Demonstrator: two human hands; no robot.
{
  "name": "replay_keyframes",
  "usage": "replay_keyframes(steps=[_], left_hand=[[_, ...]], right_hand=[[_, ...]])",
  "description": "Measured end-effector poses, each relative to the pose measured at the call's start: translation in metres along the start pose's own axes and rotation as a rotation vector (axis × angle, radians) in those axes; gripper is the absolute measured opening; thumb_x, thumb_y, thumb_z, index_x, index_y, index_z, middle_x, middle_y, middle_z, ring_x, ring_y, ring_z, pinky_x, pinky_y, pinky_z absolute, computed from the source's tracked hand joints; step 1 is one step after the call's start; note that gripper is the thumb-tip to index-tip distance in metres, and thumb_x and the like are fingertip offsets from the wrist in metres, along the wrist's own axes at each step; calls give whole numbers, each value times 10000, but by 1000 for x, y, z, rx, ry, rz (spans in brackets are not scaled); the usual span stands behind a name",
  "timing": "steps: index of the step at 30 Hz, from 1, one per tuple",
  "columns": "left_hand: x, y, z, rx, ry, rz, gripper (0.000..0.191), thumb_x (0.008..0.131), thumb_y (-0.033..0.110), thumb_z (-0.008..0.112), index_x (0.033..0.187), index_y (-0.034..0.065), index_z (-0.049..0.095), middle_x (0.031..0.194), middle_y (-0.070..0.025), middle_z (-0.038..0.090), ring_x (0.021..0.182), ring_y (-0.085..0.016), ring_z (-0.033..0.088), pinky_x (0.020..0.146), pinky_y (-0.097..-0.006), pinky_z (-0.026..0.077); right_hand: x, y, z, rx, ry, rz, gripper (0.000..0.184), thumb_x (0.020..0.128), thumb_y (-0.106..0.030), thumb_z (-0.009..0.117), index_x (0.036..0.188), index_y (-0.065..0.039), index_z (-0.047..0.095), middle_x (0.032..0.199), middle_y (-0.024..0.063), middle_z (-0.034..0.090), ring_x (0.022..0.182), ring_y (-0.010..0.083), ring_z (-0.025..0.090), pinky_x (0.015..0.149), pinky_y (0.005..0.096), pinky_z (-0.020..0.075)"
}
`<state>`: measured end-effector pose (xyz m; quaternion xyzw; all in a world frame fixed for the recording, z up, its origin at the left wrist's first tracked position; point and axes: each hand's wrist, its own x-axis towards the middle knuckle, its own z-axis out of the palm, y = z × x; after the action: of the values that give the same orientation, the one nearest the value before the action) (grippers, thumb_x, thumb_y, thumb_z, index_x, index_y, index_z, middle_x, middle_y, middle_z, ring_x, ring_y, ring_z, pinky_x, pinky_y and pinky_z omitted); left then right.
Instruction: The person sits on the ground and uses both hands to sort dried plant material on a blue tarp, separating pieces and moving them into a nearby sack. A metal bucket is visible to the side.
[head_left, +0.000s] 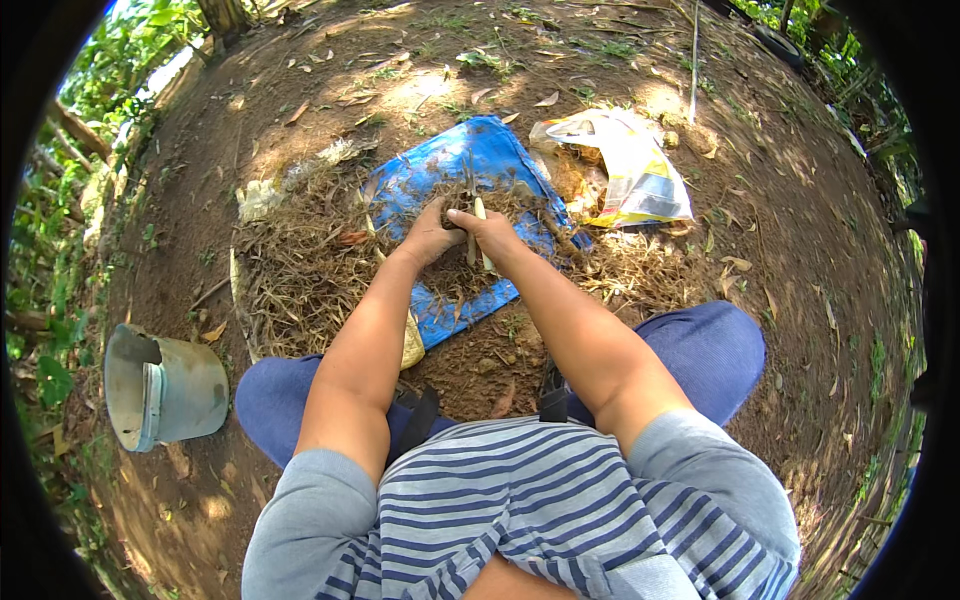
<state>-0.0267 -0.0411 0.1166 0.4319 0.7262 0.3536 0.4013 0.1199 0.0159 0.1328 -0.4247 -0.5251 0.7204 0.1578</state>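
My right hand (491, 231) is closed around a hand tool with a pale handle (480, 208), and its narrow metal blades (470, 174) point away from me. The tool looks like shears, though my fingers hide part of it. Close beside it, my left hand (433, 234) grips a tuft of dry plant fibre (448, 217). Both hands are over a blue plastic sheet (450, 319) strewn with dry brown bits. To the left of the sheet lies a wide heap of dry grass or roots (300, 277), on pale sacking (412, 341).
A white and yellow plastic bag (645, 169) lies beyond the sheet on the right, with brownish material at its mouth. A worn bucket (191, 390) is tipped over near my left knee. Bare soil (795, 247) with fallen leaves surrounds me, and a thin stick (694, 67) lies farther out.
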Motion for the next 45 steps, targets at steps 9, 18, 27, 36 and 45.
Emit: replay_keyframes(steps=[9,18,27,36,45], left_hand=[[-13,21,-18,146,-58,104,887,702,261,804,1450,93,357,1422,-155,430,1325,-253,397,1105,-355,309],[-5,2,-25,-49,126,78,684,702,66,743,1329,53,470,1208,-81,606,1100,-204,566,988,-330,418],[10,-35,-51,42,467,68,733,722,101,754,1369,25,417,1195,-138,620,1086,-242,591,969,-343,440],[8,-30,-34,56,280,64,609,735,78,741,1297,36,511,1177,-94,643,1056,-199,604,961,-312,436],[-5,-18,-33,-238,184,-3,610,729,87,770,1282,15,522,1161,-125,648,1042,-238,618,943,-341,453]], right_hand=[[4,-1,-17,394,25,-30,206,849,-137,620,1012,-15,597,894,96,649,670,212,630,569,334,519],[6,-9,-24,-202,-12,-212,353,867,-372,680,994,-50,615,848,51,648,739,145,622,656,304,504],[-15,4,-45,-629,7,-82,738,843,-663,555,1160,-2,632,1015,215,664,946,288,641,822,409,488],[-8,6,-28,-699,35,-174,729,853,-666,540,1119,5,640,938,178,664,888,270,622,793,400,478],[-14,0,-35,-685,3,-78,748,833,-685,537,1105,1,658,992,254,667,994,377,636,877,441,474]])
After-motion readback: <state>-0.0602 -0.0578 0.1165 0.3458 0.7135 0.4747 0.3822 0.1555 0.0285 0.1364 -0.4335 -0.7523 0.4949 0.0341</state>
